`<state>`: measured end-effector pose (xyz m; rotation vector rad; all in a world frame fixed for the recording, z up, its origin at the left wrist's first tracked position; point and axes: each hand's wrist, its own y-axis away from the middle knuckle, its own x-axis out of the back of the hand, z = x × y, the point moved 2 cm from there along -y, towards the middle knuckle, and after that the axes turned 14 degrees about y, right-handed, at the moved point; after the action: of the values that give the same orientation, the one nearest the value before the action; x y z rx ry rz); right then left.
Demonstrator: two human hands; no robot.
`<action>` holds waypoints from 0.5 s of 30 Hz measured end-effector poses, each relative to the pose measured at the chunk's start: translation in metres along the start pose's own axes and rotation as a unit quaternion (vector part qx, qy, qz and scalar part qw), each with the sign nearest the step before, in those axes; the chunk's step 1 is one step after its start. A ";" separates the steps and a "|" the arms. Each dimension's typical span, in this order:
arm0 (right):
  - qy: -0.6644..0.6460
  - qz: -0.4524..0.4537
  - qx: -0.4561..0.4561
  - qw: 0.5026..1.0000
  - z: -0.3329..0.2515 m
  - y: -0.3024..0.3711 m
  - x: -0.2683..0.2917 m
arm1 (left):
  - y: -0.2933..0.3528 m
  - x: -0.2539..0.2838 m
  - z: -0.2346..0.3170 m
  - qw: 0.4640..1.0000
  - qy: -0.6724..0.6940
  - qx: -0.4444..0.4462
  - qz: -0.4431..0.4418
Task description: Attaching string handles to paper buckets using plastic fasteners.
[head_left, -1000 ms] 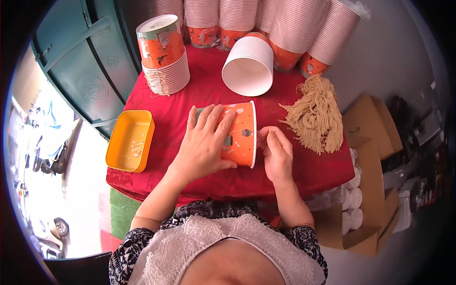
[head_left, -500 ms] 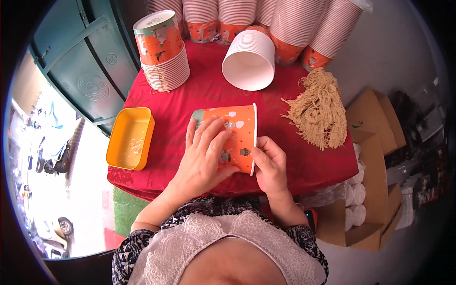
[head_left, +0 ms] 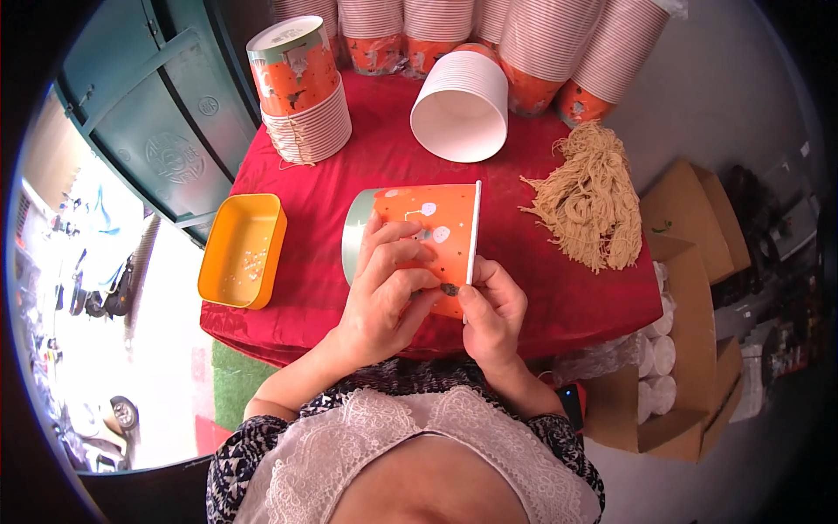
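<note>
An orange paper bucket [head_left: 452,249] with a pale green base and white rim lies on its side at the table's near middle, its rim turned right. My left hand [head_left: 380,293] rests against its printed wall, fingers curled, thumb and forefinger brought together close to the rim. Anything in that pinch is too small to make out. At the rim's near end, my right hand [head_left: 494,310] pinches the edge between thumb and fingers. The bucket's inside is hidden from view.
A yellow tray [head_left: 278,249] with small pale bits stands left. Beyond it are upturned stacked buckets [head_left: 305,122] with string. A white-lined bucket [head_left: 458,113] lies at the back, before tall bucket stacks [head_left: 550,52]. Tan strings [head_left: 594,201] lie right; cardboard boxes [head_left: 698,349] stand beside the red-covered table [head_left: 375,157].
The bucket has rolled or turned slightly, showing more of its green base. My left hand's spread fingers have curled, and its thumb and forefinger have closed near the rim beside my right hand.
</note>
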<state>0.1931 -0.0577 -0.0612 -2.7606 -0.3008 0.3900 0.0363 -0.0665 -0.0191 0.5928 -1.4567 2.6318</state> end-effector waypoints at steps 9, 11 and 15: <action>0.037 0.006 0.062 0.997 0.005 -0.001 -0.009 | 0.000 0.001 -0.001 1.000 -0.001 -0.004 0.019; 0.019 0.011 0.031 0.999 0.007 -0.001 -0.011 | 0.001 0.000 -0.004 1.000 -0.003 0.018 0.019; 0.054 0.019 0.035 0.998 0.010 -0.001 -0.010 | 0.005 -0.002 -0.006 0.999 0.025 0.035 0.028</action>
<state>0.1804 -0.0567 -0.0679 -2.7108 -0.2041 0.2538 0.0353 -0.0644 -0.0267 0.4959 -1.3932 2.7295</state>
